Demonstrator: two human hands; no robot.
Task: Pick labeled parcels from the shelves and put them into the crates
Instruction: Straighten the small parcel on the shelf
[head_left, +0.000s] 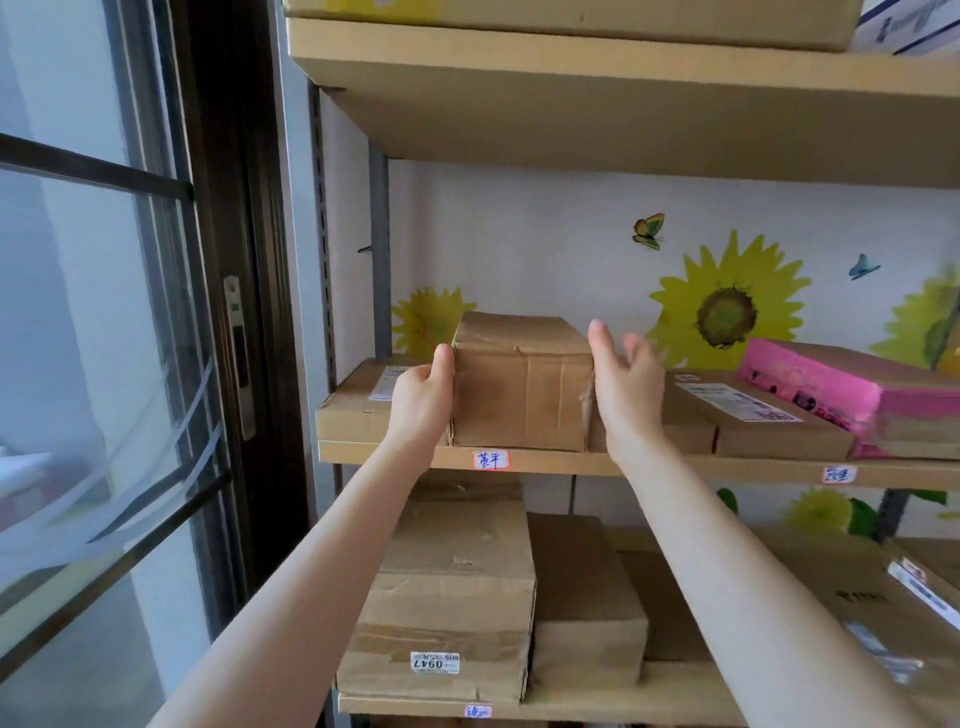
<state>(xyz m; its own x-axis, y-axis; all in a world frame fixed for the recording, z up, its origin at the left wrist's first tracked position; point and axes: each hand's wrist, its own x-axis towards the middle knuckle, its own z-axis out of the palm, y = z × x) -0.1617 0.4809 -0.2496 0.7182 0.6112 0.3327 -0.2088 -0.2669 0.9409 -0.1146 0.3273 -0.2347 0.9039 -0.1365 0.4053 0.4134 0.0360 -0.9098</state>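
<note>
Two hands flank one tall box standing on the middle shelf. The left hand lies against its left side, thumb on the front edge and fingers hidden, so its hold cannot be told; the right hand is spread open just beside the right side. The pick looks to be at the grasp, so next both palms should clamp and draw it out; one pink parcel shows, no crate.

Left hand holding brown parcel on shelf, right hand flat beside it
</note>
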